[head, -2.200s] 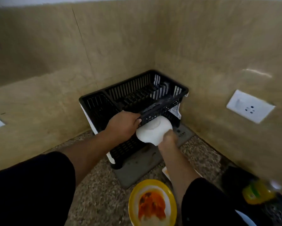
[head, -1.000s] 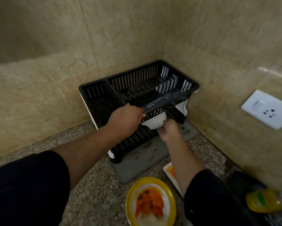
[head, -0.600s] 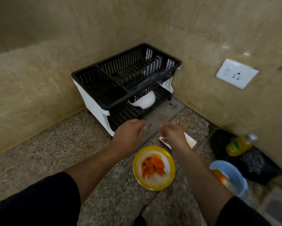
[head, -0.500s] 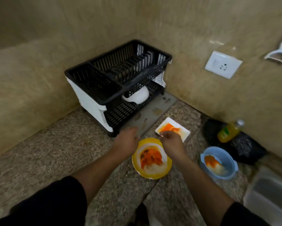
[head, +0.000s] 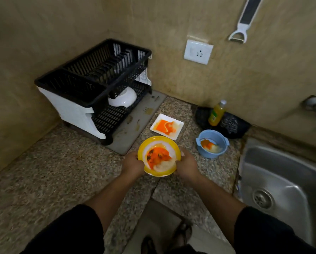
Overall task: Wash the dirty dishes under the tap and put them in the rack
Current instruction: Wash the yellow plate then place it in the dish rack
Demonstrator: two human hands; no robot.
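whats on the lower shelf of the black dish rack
One white bowl lies tipped on the lower shelf of the dish rack. The upper basket covers the back part of the shelf, so anything further in cannot be seen.

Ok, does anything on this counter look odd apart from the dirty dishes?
The grey mat under the black plastic dish rack carries brownish smears. In the rack's lower tier the white round bowl sits tilted, not flat.
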